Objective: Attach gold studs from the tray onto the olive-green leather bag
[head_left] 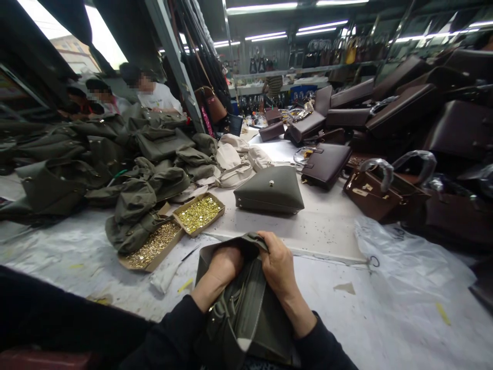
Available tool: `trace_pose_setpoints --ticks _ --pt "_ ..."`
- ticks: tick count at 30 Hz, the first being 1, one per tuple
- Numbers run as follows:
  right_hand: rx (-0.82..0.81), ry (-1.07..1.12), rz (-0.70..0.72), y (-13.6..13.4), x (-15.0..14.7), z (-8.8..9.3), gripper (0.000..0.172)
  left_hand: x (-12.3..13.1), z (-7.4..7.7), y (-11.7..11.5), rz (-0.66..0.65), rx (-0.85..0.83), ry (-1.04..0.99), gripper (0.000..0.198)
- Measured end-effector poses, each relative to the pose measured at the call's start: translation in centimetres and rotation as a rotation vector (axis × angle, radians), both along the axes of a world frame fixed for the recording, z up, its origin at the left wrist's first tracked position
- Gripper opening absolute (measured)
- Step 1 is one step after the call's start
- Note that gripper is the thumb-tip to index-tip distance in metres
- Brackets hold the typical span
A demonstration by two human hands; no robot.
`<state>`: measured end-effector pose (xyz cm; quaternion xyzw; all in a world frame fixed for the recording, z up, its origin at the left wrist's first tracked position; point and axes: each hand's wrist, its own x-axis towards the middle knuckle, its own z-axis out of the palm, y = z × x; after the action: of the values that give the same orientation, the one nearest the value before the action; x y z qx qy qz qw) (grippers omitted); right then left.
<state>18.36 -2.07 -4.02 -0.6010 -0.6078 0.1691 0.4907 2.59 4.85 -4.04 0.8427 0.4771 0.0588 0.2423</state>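
An olive-green handbag (246, 313) lies against my lap at the table's near edge, its mouth turned away from me. My left hand (223, 264) reaches into the bag's opening, its fingers hidden inside. My right hand (278, 267) is closed over the bag's upper rim, fingers curled on the fabric. Both sleeves are dark.
Two shallow cardboard boxes of gold hardware (199, 213) (154, 246) sit left of the bag. A finished olive bag (269, 191) rests ahead. Olive bags (96, 169) pile up at left, dark brown bags (389, 185) at right. Clear plastic sheet (408, 267) lies right. Other people (154, 92) sit far left.
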Motion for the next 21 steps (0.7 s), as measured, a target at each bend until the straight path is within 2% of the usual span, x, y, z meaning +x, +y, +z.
trace_pose_setpoints --ticks 3,8,11,14,17,21 --pt "0.013 0.032 0.004 0.2 0.0 -0.3 0.023 -0.4 -0.5 0.0 0.087 -0.045 -0.091 0.040" --pt "0.044 0.122 0.025 0.5 0.1 -1.4 0.027 -0.5 -0.9 -0.1 0.126 -0.143 -0.283 0.041" --pt "0.058 0.207 0.039 0.6 0.0 -2.0 0.025 -0.8 -0.4 -1.0 0.137 -0.175 -0.369 0.040" --pt "0.061 0.295 0.089 1.0 -0.7 -2.0 0.023 -1.9 0.8 -2.5 0.147 -0.171 -0.425 0.037" --pt "0.070 0.354 0.182 2.0 -2.1 -1.7 0.022 -3.7 2.4 -3.9 0.153 -0.079 -0.451 0.030" --pt "0.066 0.431 0.300 4.6 -4.7 -1.8 0.022 -6.2 4.4 -5.0 0.181 0.226 -0.527 0.024"
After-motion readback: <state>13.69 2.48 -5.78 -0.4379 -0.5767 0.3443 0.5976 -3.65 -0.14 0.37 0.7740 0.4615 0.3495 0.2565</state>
